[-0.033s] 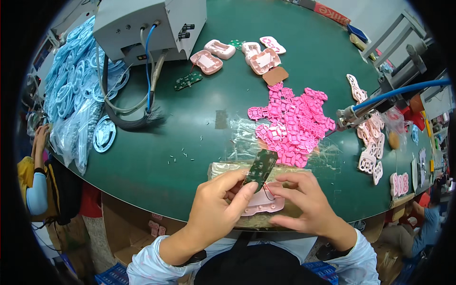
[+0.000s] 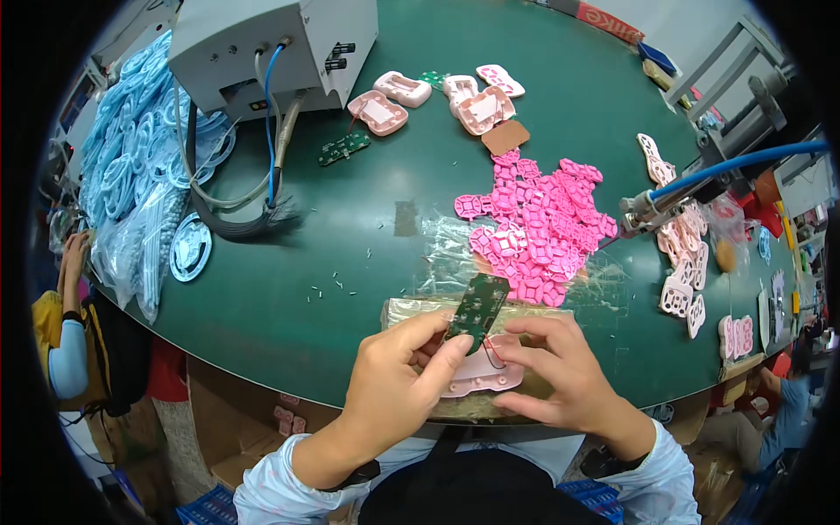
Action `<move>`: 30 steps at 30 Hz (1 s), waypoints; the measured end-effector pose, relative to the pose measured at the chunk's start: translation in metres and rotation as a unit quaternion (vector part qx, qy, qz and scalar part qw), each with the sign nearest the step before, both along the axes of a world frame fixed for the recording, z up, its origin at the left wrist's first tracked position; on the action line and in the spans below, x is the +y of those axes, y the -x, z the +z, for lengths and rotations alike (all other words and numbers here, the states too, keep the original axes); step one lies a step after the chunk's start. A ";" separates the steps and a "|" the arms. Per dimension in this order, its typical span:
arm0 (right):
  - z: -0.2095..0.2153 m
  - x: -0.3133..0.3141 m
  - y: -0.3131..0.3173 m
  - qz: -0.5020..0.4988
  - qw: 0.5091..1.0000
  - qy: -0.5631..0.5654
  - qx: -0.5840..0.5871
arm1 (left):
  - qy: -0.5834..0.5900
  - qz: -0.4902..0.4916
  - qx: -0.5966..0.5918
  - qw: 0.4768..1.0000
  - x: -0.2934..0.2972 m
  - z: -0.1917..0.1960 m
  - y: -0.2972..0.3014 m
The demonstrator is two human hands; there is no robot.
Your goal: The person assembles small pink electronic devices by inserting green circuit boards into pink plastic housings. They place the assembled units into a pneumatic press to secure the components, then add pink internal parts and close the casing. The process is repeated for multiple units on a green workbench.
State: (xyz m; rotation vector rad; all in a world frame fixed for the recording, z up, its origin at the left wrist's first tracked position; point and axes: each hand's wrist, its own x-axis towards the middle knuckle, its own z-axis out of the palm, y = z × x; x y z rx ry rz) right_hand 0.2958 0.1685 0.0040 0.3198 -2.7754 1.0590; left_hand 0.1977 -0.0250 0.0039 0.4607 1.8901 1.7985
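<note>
Pinching a dark green circuit board (image 2: 477, 308) between left hand (image 2: 398, 372) thumb and forefinger, board tilted up above a pink plastic shell (image 2: 481, 374) at the near edge of the green table (image 2: 289, 289). Right hand (image 2: 560, 372) fingers closed lightly on the shell, pressing it down beside thin red wires. Just beyond, a heap of pink rubber keypads (image 2: 542, 227) on clear film; farther back, more pink shells (image 2: 437, 96) near a grey machine (image 2: 271, 48); blue plastic rings (image 2: 131, 175) bagged at left.
</note>
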 end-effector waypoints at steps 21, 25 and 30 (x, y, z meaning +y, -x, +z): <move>-0.017 0.000 0.002 -0.032 0.991 0.121 -0.046 | 0.021 -0.036 0.018 0.999 -0.004 -0.013 0.007; -0.016 0.001 0.002 -0.020 0.993 0.104 -0.046 | 0.026 -0.042 0.270 0.962 -0.008 -0.015 0.011; -0.010 0.013 0.006 0.053 0.998 0.040 -0.012 | 0.006 -0.094 0.408 0.908 -0.016 -0.018 0.013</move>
